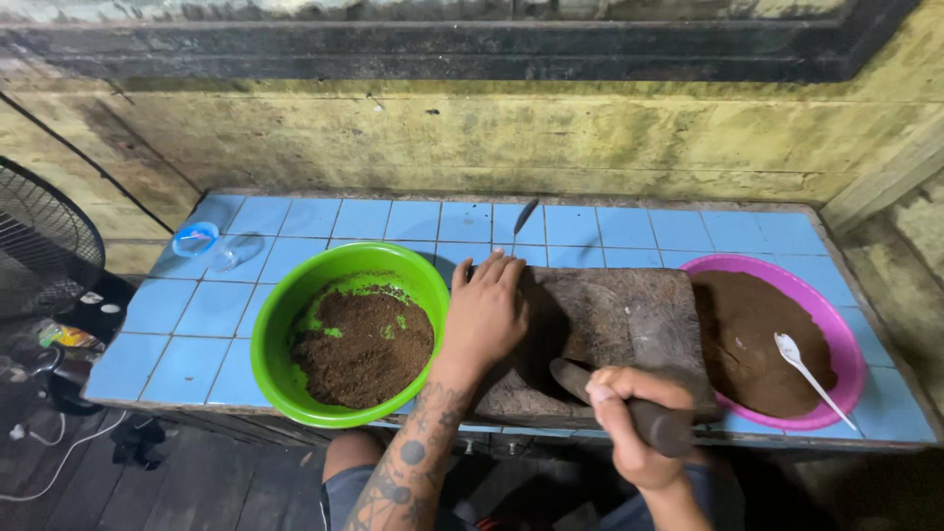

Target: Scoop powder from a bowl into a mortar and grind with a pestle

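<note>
Currently, head view only. Landmark: stone grinding slab [629, 324], centre of blue tiled counter [393, 221]. Right hand [634, 423] at slab's near edge, fingers wrapped tight round dark roller [619, 405]; roller's long axis runs along that near edge, slightly diagonal. Left hand [485, 317] lies flat on slab's left end, fingers together, nothing gripped. Green bowl [346, 332] w/ brown powder sits left of slab; pink bowl [777, 339] w/ white spoon [808, 372] right of slab.

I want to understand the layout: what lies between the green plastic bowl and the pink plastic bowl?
In the head view, a dark stone grinding slab, with the left hand on it.
</note>
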